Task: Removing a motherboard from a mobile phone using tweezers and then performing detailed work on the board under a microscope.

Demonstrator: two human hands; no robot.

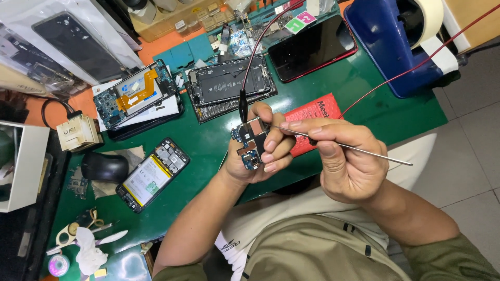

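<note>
I am gripping a small phone circuit board [251, 143] in my left hand [260, 151], fingers curled around its right edge, thumb pressing near its top, holding it above the front edge of the green work mat [208, 140]. A black clip [242, 106] on a red wire [260, 44] is sitting at the board's top end. My right hand [341, 158] is closing around a thin metal probe [359, 151], pinching it between thumb and forefinger, with its tip touching the board's upper right edge. On the mat I am noting 3 opened phones: 1 with an orange flex cable [136, 92], 1 with a black battery [229, 80], and 1 with a white battery [152, 174]. A red-edged phone [312, 47] is lying face up beside a blue tape dispenser [390, 47]. A black mouse [104, 166] is resting at the left.
</note>
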